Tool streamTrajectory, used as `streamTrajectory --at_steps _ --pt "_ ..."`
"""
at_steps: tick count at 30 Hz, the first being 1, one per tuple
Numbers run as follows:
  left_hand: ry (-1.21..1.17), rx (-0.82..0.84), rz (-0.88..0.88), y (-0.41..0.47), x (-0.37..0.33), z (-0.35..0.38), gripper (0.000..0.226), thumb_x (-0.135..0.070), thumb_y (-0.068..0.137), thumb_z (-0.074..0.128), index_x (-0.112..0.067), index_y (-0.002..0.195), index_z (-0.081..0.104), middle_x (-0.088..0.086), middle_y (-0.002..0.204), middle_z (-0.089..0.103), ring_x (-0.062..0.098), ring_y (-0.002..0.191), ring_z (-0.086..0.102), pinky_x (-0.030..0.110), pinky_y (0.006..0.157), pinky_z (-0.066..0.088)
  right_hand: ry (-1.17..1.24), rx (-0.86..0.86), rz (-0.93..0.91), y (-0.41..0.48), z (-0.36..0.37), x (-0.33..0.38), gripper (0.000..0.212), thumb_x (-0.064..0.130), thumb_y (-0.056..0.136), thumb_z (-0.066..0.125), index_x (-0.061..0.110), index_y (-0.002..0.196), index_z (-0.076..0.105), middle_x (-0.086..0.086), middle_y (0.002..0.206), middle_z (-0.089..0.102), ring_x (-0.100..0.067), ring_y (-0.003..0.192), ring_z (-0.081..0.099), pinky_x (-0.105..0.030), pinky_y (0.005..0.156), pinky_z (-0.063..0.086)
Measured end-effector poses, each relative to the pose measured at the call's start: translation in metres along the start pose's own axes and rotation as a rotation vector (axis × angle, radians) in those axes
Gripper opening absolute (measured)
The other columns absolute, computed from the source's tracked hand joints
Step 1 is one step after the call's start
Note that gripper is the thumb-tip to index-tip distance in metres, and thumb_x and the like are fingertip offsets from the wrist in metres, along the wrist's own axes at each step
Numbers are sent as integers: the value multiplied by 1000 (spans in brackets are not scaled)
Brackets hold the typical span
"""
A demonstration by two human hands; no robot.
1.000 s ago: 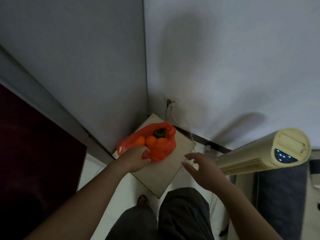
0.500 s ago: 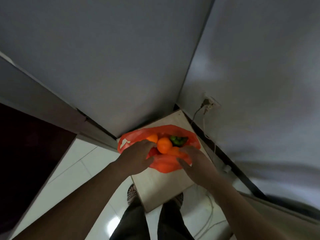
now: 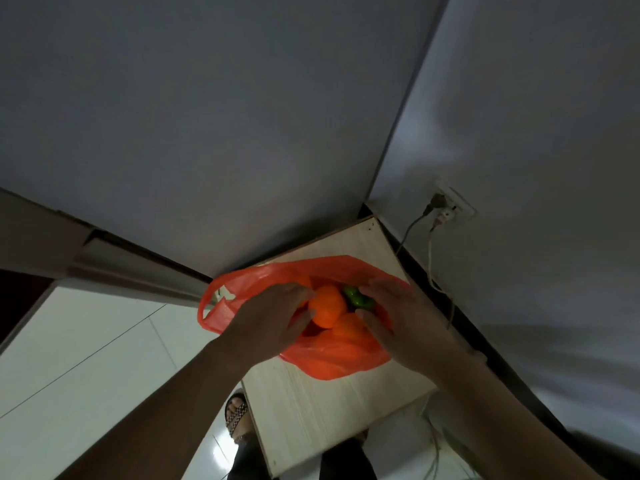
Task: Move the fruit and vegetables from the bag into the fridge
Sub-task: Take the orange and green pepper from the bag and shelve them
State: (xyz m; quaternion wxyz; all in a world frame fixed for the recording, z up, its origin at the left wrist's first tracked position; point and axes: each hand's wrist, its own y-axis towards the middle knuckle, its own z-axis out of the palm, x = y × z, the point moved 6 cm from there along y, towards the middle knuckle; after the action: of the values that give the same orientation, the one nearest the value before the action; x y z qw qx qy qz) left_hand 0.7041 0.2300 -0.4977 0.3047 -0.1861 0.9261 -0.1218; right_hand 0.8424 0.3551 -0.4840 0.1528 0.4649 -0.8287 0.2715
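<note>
Now left hand [image 3: 270,320] round orange [image 3: 327,308], right [image 3: 405,317] on bag [image 3: 332,358]

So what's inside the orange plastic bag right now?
A round orange fruit on top, another orange piece right against it, and a shiny green vegetable beside them. The left hand, the right hand and folds of the orange plastic bag hide anything deeper.

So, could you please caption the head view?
Left hand and right hand reach into the orange bag on a wooden table.
</note>
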Motion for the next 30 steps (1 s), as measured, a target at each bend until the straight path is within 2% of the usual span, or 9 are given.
streamTrajectory --at_steps 5,9,11,14,17,19,22,26,30 --pt "43 -10 8 22 22 1 57 -55 87 29 -24 129 51 0 129 57 17 117 53 23 95 36 40 66 84 30 15 -23 76 66 81 22 24 144 28 2 150 30 -16 137 27 -36 112 25" --pt "60 37 -17 43 45 6 70 -63 81 26 -26 140 36 -1 142 45 17 126 44 28 101 35 136 76 101 55 24 -43 88 81 71 25 28 141 31 2 144 37 -15 132 35 -44 108 34" --pt "39 58 -41 52 54 10 78 -68 75 26 -27 142 32 -2 145 40 16 129 41 27 103 33 195 75 104 61 26 -48 81 80 73 32 31 138 34 6 139 41 -12 128 39 -41 106 38" --pt "-26 109 -118 58 65 23 85 -75 70 28 -30 142 27 -5 146 37 15 130 39 31 104 36 250 104 165 58 30 -55 71 67 79 45 29 138 36 7 135 45 -11 122 44 -27 100 36" --pt "-51 166 -172 59 68 35 85 -74 70 35 -30 142 26 -5 147 35 17 130 38 37 104 39 276 120 216 49 40 -66 76 68 76 48 28 139 34 7 138 44 -10 121 45 -24 98 35" --pt "-43 157 -166 61 65 36 85 -74 70 36 -30 142 26 -5 147 35 17 130 38 36 103 39 313 93 213 43 44 -70 75 67 75 53 30 137 35 10 134 46 -5 116 44 -18 95 34" --pt "-44 81 -138 65 55 28 79 -68 73 42 -31 141 28 -5 145 39 17 128 41 32 100 39 322 18 207 38 36 -70 62 47 79 65 30 133 39 16 122 45 0 108 42 -7 84 29" --pt "-21 -14 -97 69 38 12 73 -63 75 45 -28 138 35 -4 142 43 17 125 44 30 98 38 311 -58 165 35 23 -67 57 39 79 68 32 130 44 14 123 50 -1 109 46 -14 89 35" --pt "-36 -30 -42 68 24 11 58 -48 84 57 -27 136 39 -3 139 45 17 125 44 29 96 38 244 4 146 35 24 -64 67 39 76 70 34 135 38 10 134 46 -10 122 45 -30 102 38"
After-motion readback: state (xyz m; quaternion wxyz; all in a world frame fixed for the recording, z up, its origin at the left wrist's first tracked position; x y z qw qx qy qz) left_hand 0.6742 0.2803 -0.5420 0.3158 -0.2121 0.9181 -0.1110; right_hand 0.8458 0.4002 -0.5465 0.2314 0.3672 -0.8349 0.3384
